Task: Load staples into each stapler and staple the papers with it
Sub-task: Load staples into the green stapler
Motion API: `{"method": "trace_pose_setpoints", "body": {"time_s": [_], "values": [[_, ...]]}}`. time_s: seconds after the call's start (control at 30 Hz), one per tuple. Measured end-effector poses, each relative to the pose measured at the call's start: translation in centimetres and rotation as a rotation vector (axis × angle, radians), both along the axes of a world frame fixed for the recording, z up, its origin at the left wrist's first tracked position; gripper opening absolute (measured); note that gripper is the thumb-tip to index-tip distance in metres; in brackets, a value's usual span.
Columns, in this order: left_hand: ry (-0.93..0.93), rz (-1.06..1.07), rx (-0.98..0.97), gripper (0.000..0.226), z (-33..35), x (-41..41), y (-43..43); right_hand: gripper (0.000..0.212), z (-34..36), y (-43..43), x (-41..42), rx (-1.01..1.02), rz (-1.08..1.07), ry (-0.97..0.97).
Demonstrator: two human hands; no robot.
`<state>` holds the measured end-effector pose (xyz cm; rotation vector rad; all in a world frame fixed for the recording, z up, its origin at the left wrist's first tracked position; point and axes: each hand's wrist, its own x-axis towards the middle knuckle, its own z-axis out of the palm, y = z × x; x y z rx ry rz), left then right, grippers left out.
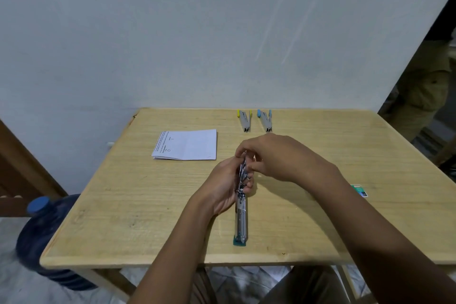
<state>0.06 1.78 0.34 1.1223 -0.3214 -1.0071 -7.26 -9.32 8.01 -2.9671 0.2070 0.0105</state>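
We see a long silver metal stapler with a green plastic end [241, 219] lying opened out flat near the middle of the pale wooden worktop [148, 205], its green tip pointing toward the near edge. Its shiny metal body runs away from us in a straight line, and the far part, where the mechanism shows as a cluster of bright chrome pieces, sits between our two hands.

Our left hand [225, 187] cups the stapler from the left side, fingers curled around the chrome mid-section and holding it. Our right hand [269, 158] comes in from the right with its fingertips pinched together at the stapler's far end; whether a strip of staples lies between those fingers we cannot tell.

At the back of the worktop two more staplers lie side by side, each spread open in a narrow V: a grey stapler with yellow ends [244, 121] and, just to its right, a grey stapler with blue ends [265, 121]. Left of them, well apart from our hands, rests a small stack of white printed papers [186, 145]. Near the right edge a small green and white box [359, 190] shows partly behind our right forearm. A dark blue water jug with a blue cap [42, 237] stands on the floor to the left of the worktop.
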Motion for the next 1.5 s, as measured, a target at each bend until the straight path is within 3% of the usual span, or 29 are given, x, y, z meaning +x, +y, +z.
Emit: {"method": "trace_pose_setpoints", "body": {"time_s": [0.33,0.87,1.1,1.5], "values": [[0.03,0.0,-0.017,0.022,-0.4,0.4,0.0,0.013,-1.7,0.1,-0.5,0.003,-0.147,-0.208],[0.087,-0.004,-0.036,0.028,-1.2,0.8,-0.4,0.013,-3.6,-0.4,-1.4,0.097,-0.138,-0.222],[0.073,0.001,-0.032,0.03,-1.1,0.9,-0.3,0.023,-4.5,-1.3,-3.1,0.115,0.11,-0.206],[0.123,-0.047,-0.037,0.023,-1.2,0.7,-0.2,0.025,-3.0,-3.5,-2.6,-0.081,0.392,-0.111]]}}
